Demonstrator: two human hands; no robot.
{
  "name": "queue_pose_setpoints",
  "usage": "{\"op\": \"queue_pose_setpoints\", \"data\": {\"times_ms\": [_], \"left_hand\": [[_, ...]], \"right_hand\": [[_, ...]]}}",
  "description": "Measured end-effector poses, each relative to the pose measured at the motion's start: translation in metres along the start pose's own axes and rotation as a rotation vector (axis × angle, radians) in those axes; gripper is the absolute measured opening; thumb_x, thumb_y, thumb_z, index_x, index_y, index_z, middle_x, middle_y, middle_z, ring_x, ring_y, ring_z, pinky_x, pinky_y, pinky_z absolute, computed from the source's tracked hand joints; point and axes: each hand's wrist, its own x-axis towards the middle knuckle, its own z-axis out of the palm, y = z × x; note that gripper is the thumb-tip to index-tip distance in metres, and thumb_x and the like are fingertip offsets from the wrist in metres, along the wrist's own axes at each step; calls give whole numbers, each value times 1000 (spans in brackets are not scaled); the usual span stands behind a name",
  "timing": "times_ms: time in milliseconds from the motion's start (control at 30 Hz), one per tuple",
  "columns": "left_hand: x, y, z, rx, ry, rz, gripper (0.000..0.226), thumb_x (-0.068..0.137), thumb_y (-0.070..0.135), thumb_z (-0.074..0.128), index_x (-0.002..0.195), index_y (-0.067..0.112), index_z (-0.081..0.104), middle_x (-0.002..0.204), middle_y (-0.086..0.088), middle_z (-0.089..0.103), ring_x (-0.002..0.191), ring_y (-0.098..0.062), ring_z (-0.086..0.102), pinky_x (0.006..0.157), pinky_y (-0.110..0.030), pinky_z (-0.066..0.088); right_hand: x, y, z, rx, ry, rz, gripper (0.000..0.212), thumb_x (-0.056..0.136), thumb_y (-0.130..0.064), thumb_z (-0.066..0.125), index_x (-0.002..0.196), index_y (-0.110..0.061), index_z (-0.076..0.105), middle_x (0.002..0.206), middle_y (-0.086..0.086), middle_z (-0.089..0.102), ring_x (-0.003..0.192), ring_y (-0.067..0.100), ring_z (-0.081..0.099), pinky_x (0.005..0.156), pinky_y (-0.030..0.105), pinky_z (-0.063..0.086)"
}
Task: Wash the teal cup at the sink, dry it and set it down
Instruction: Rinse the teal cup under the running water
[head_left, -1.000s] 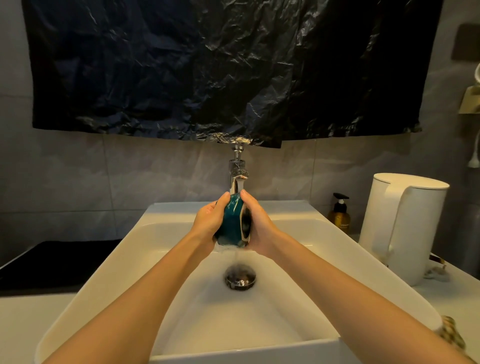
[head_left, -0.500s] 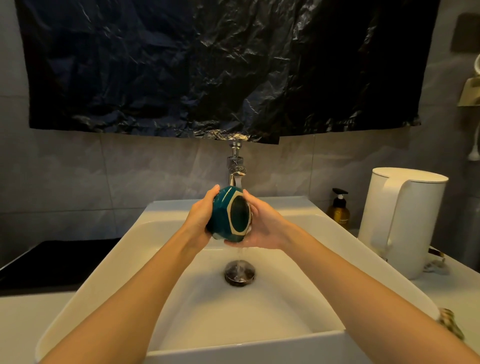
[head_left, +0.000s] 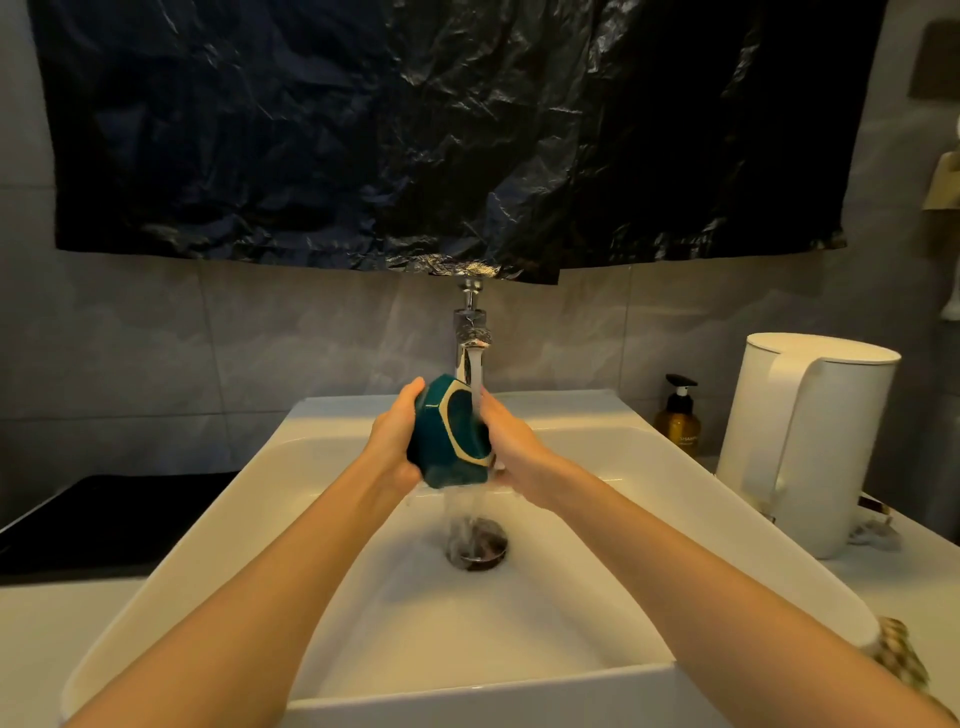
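The teal cup (head_left: 447, 434), faceted with a pale angular rim, is tipped on its side under the chrome tap (head_left: 469, 338), its mouth facing me and to the right. Water runs from the tap onto the cup's right side and drips down toward the drain (head_left: 476, 543). My left hand (head_left: 395, 439) wraps the cup's left and bottom side. My right hand (head_left: 511, 449) presses against the rim on the right, its fingers partly hidden behind the cup. Both are held above the white sink (head_left: 270, 514).
A white electric kettle (head_left: 808, 441) stands on the counter to the right, with an amber pump bottle (head_left: 678, 418) behind it near the wall. A black surface (head_left: 104, 519) lies left of the sink. A black plastic sheet (head_left: 441, 130) hangs above the tap.
The cup has turned so its mouth faces me more and sits further under the stream. Water now pours off it into the drain. Both hands have kept their hold.
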Motion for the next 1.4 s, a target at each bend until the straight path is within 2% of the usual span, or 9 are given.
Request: {"op": "queue_pose_setpoints", "data": {"times_ms": [133,233,367,500,767,933,1067,1233,1400], "left_hand": [[4,1,1,-72,53,-13,46,88,52,53,114,15,62,109,-13,66,94,-30,62,68,-43,52],[6,2,-4,-69,111,-20,46,89,50,52,118,15,58,108,-12,64,96,-30,59,70,-46,49],[7,2,-5,-44,121,-13,47,91,50,50,120,14,57,109,-11,63,99,-29,58,75,-45,50],[6,-2,1,-40,108,37,46,92,49,49,118,12,58,109,-12,63,100,-28,60,80,-42,50],[6,-12,7,-59,81,-28,40,93,47,49,112,13,57,114,-14,60,108,-32,56,96,-49,47],[3,-13,9,5,24,-6,42,93,50,45,107,14,60,108,-13,64,104,-31,59,90,-47,50],[3,-11,3,-24,86,-4,42,93,46,47,114,11,58,109,-14,61,102,-30,58,85,-45,49],[-5,-13,12,16,29,-17,35,95,44,45,100,12,58,94,-13,62,84,-27,59,74,-42,50],[-4,-11,13,81,97,56,37,95,46,44,105,13,57,104,-13,63,97,-27,59,86,-42,51]], "right_hand": [[-5,4,5,-340,-102,-295,47,100,-30,23,143,-14,29,148,11,33,129,27,39,102,35,39],[-13,7,17,-215,-253,-255,43,101,-43,25,136,-21,37,138,15,46,128,31,43,107,40,40],[-13,8,17,-209,-299,-198,52,101,-54,14,135,-25,38,129,12,52,122,22,50,94,22,45],[-6,11,1,-444,-258,-110,51,101,-42,14,137,-13,35,138,16,47,129,31,42,111,43,33],[-23,3,-6,-342,-302,-145,57,98,-59,7,145,-33,24,133,-6,43,111,0,46,81,5,36],[-7,19,-11,-427,-254,-176,53,99,-46,13,143,-19,27,141,5,40,125,21,42,98,24,37],[-18,15,-1,-327,-290,-150,73,92,-70,18,148,-24,29,145,1,42,132,15,39,113,34,28],[-20,9,0,-208,-204,-142,64,97,-62,8,148,-26,23,138,2,41,123,14,42,100,24,34],[-16,24,3,-385,-160,-150,67,80,-57,21,131,-19,40,128,12,53,117,26,51,106,48,38]]}}
